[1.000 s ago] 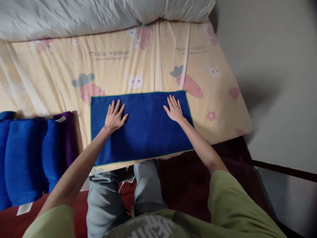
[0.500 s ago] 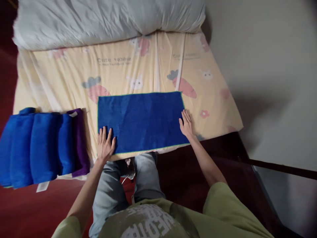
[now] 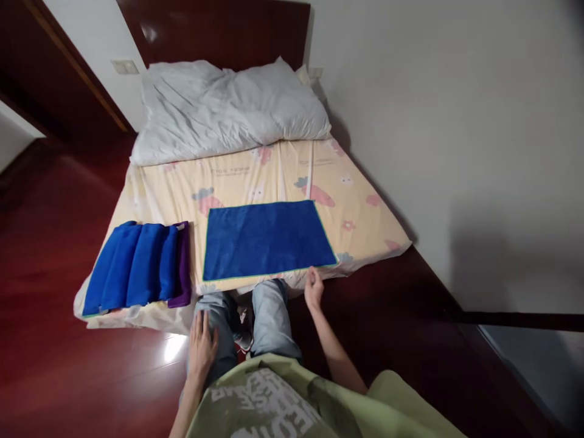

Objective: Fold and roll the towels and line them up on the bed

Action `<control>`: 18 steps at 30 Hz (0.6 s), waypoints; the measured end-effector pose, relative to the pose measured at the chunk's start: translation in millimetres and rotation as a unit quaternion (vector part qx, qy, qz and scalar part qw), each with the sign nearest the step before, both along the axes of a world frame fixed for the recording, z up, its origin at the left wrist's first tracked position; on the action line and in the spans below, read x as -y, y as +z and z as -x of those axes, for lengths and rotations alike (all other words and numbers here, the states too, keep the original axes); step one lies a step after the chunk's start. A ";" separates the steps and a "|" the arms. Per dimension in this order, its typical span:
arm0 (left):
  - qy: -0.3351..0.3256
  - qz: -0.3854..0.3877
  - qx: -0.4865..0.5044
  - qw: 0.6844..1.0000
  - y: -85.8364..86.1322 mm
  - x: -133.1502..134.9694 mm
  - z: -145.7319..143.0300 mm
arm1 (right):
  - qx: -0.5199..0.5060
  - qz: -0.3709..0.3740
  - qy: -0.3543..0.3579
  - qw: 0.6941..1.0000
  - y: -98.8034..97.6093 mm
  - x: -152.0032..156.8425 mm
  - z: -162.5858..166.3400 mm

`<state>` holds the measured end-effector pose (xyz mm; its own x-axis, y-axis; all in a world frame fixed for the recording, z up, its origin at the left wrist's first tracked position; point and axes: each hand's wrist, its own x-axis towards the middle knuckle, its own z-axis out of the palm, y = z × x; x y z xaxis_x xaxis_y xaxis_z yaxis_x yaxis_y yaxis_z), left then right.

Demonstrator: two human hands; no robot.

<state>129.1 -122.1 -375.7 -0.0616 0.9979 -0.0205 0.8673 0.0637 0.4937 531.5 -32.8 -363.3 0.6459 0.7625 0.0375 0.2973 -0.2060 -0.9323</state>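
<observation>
A blue towel with a green edge lies flat on the near end of the mattress, which has a yellow sheet with a carrot print. My left hand rests on my left thigh, fingers spread, holding nothing. My right hand hangs just off the mattress's near edge, below the towel's right corner, fingers loosely curled and empty. Neither hand touches the towel.
Several rolled blue towels and a purple one lie side by side at the mattress's left. A white pillow lies at the far end against a dark headboard. A wall stands to the right; red wooden floor lies left.
Both hands have come off the blue towel and drawn back toward my body. My head has pulled back and lifted, so the whole mattress, pillow and headboard are now in view.
</observation>
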 end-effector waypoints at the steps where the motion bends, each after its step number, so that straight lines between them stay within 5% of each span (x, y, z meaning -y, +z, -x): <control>1: 0.005 0.011 0.009 1.000 -3.0 16.2 5.6 | -0.081 0.006 -0.006 0.997 -2.8 9.4 23.8; 6: 0.028 0.046 0.029 0.998 -4.3 41.6 17.5 | -0.345 0.061 0.010 0.937 0.2 23.2 109.4; 13: 0.023 0.038 0.010 0.999 -3.5 34.6 16.3 | -0.365 0.058 0.137 0.919 7.3 3.7 136.2; 18: 0.010 0.022 0.016 1.000 -12.5 37.1 21.7 | -0.401 0.030 0.079 0.912 -4.0 -5.7 138.3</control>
<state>107.4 -159.2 -388.2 -0.0808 0.9946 -0.0658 0.8492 0.1032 0.5178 393.2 -27.1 -367.3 0.3288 0.8337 -0.4436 -0.4445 -0.2778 -0.8516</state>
